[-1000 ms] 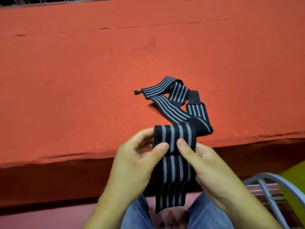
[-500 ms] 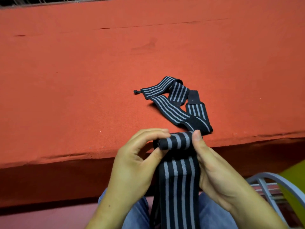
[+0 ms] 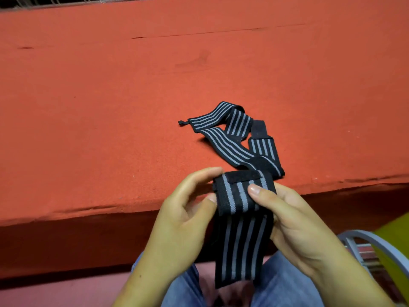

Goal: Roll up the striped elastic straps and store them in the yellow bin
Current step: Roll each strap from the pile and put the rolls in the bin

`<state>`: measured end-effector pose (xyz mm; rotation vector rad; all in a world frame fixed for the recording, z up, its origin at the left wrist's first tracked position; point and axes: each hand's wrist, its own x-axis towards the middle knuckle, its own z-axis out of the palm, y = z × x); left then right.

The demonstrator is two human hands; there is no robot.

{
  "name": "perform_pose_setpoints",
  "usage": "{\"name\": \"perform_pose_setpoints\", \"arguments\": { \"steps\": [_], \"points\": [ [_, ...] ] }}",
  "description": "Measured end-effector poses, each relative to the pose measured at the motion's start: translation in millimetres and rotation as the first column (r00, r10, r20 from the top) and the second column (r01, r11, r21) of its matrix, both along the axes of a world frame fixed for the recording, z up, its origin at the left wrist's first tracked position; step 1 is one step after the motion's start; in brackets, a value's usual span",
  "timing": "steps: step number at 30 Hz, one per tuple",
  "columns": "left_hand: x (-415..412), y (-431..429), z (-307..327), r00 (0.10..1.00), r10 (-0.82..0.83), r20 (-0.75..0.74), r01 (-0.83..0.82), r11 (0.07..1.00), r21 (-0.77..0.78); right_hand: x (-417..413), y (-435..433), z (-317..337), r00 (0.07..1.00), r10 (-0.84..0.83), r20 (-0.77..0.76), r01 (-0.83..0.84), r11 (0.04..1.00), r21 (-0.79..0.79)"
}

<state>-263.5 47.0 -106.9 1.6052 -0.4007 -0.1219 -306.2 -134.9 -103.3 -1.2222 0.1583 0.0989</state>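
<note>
Early on: left hand (image 3: 183,220) & right hand (image 3: 294,222) pinch the roll (image 3: 241,193) just begun, 2nd strap (image 3: 234,136) unrolled on mat, yellow bin (image 3: 396,242) w/ nothing visible in it.

The desk (image 3: 106,111) is filling nearly the whole view, wearing a red-orange, felt-like cover (image 3: 321,96). A long thin seam (image 3: 221,32) is running across the cover's far part, and a faint scuff (image 3: 194,60) is showing near the middle. The near edge is running slightly wavy, with the front face below it falling into shadow. One striped elastic strap (image 3: 223,140), black with grey lines, is lying loosely heaped on the cover right of centre, near that front edge. It is folding over itself in several bends, its plain black patch (image 3: 259,130) is facing up, and a small black tab (image 3: 181,122) is sticking out at its left end.
</note>
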Motion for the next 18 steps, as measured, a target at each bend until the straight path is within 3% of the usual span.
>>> {"name": "perform_pose_setpoints", "arguments": {
  "steps": [4,12,18],
  "points": [
    [0.2,0.8,0.7,0.988,-0.070,-0.140,0.068,0.998,-0.020,0.5,-1.4,-4.0,0.999,-0.004,0.045,0.007,0.999,-0.050],
    [-2.2,-5.1,1.3,0.993,-0.013,-0.120,0.003,0.996,-0.085,-1.3,3.1,-4.2,0.998,0.051,0.032,-0.045,0.986,-0.159],
    [0.1,-2.6,1.8,0.982,-0.094,-0.166,0.083,0.994,-0.074,-0.4,6.2,-3.4,0.993,-0.021,0.114,0.048,0.969,-0.242]
  ]
}}
